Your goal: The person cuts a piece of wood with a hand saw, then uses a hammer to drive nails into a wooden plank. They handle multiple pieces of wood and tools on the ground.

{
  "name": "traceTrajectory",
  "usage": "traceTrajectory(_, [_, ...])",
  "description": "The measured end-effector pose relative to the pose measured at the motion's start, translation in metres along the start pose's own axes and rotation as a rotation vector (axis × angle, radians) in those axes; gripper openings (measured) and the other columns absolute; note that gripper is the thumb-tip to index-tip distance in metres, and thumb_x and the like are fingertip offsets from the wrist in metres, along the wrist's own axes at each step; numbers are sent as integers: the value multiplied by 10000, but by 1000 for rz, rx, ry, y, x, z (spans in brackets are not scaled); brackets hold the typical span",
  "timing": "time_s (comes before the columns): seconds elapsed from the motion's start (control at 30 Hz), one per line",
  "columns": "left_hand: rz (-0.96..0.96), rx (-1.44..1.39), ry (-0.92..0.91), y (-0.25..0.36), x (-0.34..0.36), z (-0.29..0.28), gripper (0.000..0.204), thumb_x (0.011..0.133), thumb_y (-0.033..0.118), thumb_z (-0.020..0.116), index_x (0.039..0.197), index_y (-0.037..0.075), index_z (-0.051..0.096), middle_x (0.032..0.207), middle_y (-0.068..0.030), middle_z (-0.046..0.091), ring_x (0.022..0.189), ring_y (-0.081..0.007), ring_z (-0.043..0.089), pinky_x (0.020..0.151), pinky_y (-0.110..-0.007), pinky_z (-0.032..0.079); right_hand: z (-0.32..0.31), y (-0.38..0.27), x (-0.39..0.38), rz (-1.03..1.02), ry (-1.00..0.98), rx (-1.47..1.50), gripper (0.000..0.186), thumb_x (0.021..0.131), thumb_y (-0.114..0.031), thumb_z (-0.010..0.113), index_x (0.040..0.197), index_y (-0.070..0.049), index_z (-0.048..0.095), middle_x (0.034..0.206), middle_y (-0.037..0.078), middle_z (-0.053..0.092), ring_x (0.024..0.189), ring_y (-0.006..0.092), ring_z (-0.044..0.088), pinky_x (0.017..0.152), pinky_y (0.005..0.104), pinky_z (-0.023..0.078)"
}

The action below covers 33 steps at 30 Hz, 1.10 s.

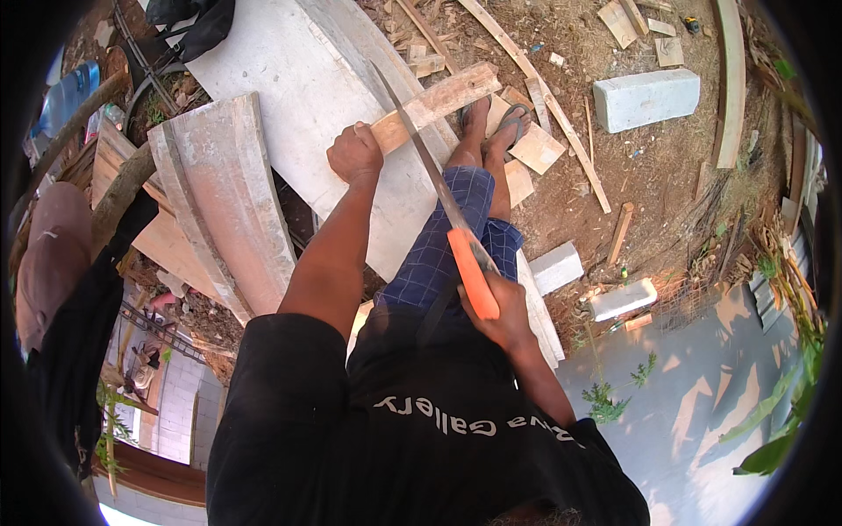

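- The wooden strip (452,98) lies over the pale slab (281,96), ahead of the right hand (510,309); its long axis runs from the left hand up and rightward to beside the feet (513,131).
- The left hand (358,152) is nearer, its fingers curled around the strip's near end.
- The right fingers wrap the orange handle of the saw (445,188); its blade crosses the strip steeply, just right of the left hand. Whether the teeth touch wood, I cannot tell.
- Pale lettering, upside down, spans the black shirt (421,465); I can make out no label on the saw.
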<state>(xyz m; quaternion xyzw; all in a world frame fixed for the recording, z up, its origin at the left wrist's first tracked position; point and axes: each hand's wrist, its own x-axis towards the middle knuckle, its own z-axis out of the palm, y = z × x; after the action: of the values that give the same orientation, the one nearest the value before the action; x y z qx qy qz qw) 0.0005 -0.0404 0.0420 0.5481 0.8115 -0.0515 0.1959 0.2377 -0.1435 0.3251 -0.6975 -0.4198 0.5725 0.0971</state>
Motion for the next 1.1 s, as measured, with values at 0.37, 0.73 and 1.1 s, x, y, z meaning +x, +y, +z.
traceTrajectory(0.37, [-21,3,57,8,2,-7,464,994,356,428,793,70,732,789,-177,720,758,-373,673,761,-502,491,40,10,108,-108,22,49,241,793,-201,787,879,-35,634,859,194,676,803,430,661,668,475,528])
traceTrajectory(0.73, [-4,57,-6,1,0,-2,513,1025,362,358,882,120,787,899,-178,743,811,-390,693,789,-495,526,32,17,65,-100,52,-3,209,804,-205,767,872,-44,653,831,197,695,773,425,680,676,486,546])
traceTrajectory(1.1, [-40,-7,19,-4,-8,-4,466,999,374,419,843,93,756,830,-180,726,792,-383,682,783,-494,500,-36,-1,-77,-119,-65,-56,282,795,-79,798,1058,-10,724,794,158,703,695,347,717,628,396,568])
